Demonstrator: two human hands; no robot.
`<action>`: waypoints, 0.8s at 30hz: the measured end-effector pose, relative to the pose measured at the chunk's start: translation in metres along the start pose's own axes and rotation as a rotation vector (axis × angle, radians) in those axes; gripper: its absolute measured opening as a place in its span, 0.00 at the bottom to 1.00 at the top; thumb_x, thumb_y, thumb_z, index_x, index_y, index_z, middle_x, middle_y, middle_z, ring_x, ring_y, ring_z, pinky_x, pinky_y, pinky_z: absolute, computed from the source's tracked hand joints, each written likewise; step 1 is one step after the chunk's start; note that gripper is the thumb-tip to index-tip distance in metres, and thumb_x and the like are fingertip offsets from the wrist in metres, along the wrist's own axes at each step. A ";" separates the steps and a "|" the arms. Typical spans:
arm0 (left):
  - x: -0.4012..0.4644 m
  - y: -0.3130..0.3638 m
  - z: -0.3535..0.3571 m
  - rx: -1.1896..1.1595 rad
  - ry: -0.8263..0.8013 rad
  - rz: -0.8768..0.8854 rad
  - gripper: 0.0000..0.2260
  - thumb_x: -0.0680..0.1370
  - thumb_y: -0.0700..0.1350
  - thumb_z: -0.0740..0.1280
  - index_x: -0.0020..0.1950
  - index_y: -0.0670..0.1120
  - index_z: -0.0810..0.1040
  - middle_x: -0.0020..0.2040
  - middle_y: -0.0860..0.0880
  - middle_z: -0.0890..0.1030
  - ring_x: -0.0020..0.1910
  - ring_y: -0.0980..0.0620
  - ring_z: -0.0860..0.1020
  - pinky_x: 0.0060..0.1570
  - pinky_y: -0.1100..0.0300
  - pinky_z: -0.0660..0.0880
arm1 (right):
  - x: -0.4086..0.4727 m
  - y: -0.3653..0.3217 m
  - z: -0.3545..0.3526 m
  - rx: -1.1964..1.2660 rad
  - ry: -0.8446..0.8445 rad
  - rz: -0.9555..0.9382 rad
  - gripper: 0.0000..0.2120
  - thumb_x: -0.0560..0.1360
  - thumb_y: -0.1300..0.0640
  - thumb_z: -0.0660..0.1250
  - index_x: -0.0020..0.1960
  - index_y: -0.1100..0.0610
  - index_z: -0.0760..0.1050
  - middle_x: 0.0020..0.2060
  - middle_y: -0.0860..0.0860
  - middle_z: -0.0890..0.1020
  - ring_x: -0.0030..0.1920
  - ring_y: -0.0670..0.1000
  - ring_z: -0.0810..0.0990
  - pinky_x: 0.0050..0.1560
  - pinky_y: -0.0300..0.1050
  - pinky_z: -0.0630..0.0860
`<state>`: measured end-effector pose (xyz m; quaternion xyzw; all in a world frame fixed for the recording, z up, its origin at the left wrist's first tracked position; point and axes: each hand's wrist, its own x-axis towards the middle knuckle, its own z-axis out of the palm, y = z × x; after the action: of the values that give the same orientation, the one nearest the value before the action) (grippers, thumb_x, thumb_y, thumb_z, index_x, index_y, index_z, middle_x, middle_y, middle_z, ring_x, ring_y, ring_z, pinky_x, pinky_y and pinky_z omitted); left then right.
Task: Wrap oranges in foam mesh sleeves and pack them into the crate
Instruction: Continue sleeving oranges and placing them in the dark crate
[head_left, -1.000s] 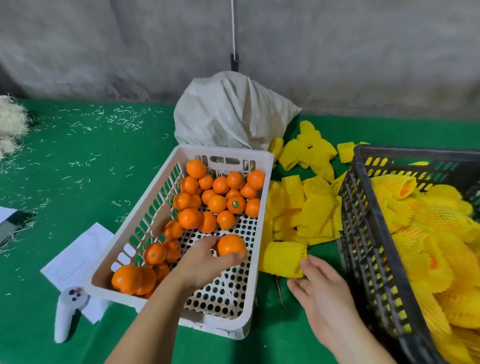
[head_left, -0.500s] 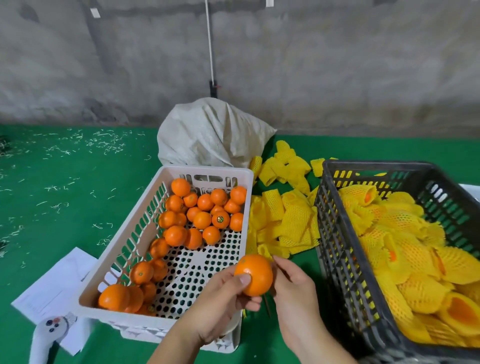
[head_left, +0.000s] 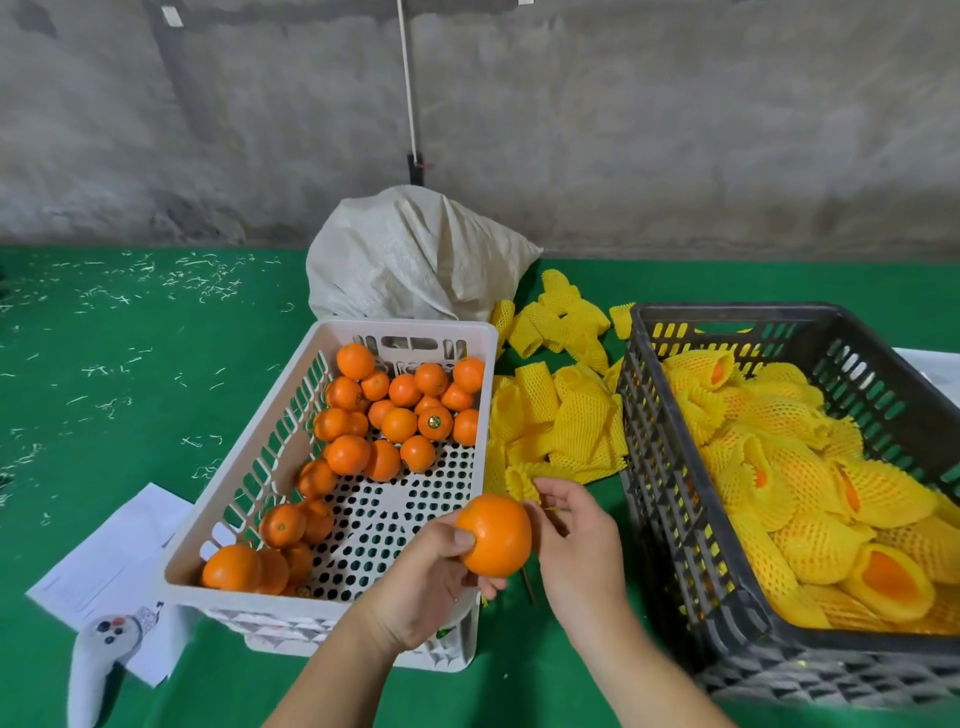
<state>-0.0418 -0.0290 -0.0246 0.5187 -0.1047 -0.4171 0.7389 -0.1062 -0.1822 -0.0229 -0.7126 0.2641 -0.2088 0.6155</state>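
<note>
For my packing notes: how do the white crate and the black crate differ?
The white crate holds bare oranges; the black crate holds oranges in yellow foam sleeves. White's floor shows in part; black's floor is covered. Both are slotted plastic, on the green surface.

A bare orange (head_left: 496, 535) sits in the left hand (head_left: 426, 582), above the white basket's near right corner. A yellow foam sleeve (head_left: 521, 480) is pinched beside it. The dark crate (head_left: 670, 467) holds wrapped oranges (head_left: 810, 499).
</note>
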 end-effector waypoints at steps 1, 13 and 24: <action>0.000 0.000 0.000 -0.002 0.002 -0.002 0.38 0.62 0.53 0.72 0.66 0.33 0.73 0.38 0.41 0.82 0.32 0.49 0.79 0.38 0.60 0.77 | -0.001 0.001 -0.001 0.001 -0.008 -0.001 0.10 0.78 0.60 0.72 0.50 0.44 0.80 0.45 0.43 0.85 0.47 0.40 0.83 0.50 0.41 0.78; 0.004 -0.007 0.014 0.185 0.207 0.234 0.32 0.71 0.48 0.80 0.74 0.51 0.74 0.66 0.46 0.83 0.64 0.46 0.82 0.60 0.58 0.79 | -0.013 -0.012 -0.022 -0.147 -0.026 -0.259 0.08 0.79 0.56 0.70 0.51 0.43 0.78 0.43 0.39 0.84 0.42 0.44 0.83 0.43 0.48 0.80; 0.001 -0.012 0.018 0.396 0.225 0.339 0.26 0.77 0.50 0.77 0.73 0.50 0.76 0.63 0.45 0.83 0.62 0.45 0.82 0.62 0.56 0.79 | -0.021 -0.032 -0.038 -0.521 -0.012 -0.723 0.08 0.75 0.63 0.74 0.53 0.58 0.81 0.46 0.49 0.81 0.46 0.52 0.80 0.41 0.52 0.80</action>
<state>-0.0581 -0.0435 -0.0273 0.6709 -0.1867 -0.1986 0.6896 -0.1424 -0.1946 0.0150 -0.8917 0.0381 -0.3330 0.3041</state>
